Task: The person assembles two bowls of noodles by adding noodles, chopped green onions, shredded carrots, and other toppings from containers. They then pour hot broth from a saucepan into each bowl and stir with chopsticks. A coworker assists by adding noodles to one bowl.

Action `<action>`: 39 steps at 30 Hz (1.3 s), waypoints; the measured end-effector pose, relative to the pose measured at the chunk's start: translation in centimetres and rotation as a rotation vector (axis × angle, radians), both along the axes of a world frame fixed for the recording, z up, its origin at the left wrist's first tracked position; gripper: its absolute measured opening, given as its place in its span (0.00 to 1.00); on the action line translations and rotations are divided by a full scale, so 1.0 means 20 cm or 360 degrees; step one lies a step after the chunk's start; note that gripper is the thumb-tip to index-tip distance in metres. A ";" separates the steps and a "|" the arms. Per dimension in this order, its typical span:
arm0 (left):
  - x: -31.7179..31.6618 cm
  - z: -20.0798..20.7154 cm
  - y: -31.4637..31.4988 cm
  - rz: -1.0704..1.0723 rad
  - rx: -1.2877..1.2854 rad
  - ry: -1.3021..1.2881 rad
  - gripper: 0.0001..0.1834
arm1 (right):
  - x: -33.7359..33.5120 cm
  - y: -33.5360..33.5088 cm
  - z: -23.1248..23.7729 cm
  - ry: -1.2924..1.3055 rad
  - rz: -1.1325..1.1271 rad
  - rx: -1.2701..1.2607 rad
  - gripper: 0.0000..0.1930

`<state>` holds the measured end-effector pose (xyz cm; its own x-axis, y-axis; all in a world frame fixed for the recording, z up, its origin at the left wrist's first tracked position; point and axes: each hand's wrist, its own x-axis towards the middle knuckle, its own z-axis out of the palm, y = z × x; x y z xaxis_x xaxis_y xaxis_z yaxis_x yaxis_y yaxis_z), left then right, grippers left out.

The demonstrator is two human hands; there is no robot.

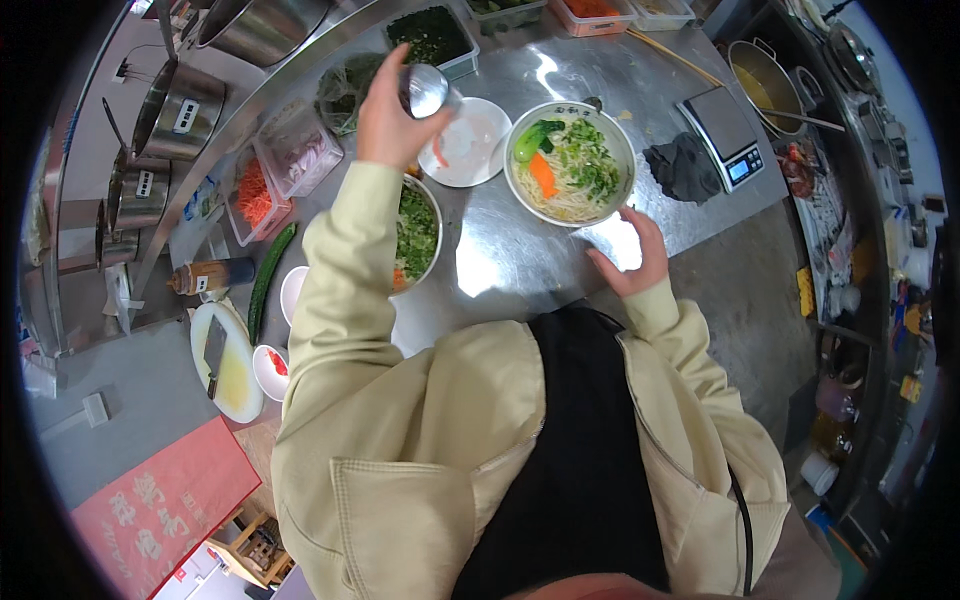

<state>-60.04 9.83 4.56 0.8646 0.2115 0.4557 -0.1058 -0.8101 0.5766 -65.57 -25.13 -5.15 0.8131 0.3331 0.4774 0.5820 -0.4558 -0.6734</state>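
My left hand (393, 122) is raised over the steel counter, thumb and fingers curved round a small shiny round container (426, 90); its exact kind is unclear. Beneath and beside it is a white plate (470, 158) with an orange piece on it. A noodle bowl (570, 165) stands right of the plate, holding pale noodles, chopped greens, a leafy green vegetable and an orange slice. My right hand (638, 252) is at the bowl's lower right, thumb and fingers apart, fingertips close to the rim; I cannot tell whether they touch. Partly behind my left sleeve sits a bowl of chopped greens (418, 235).
A digital scale (715, 125) and dark cloth (682, 168) lie at right, chopsticks (676, 57) behind. Left are tubs of shredded carrot (258, 198) and sliced onion (305, 158), a cucumber (270, 280), and a knife (213, 350) on a cutting board (240, 375). Pots (180, 110) stand far left.
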 end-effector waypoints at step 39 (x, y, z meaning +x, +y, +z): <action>0.74 -0.56 -0.74 -0.0946 -0.0579 0.0965 0.26 | 0.37 -0.80 -0.15 0.0523 0.0155 0.0577 0.56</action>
<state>-45.17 -5.05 -6.73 0.9459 -0.3024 -0.1178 -0.0433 -0.4774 0.8776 -58.16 -41.15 -8.23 0.9134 0.2746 0.3004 0.3408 -0.1123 -0.9334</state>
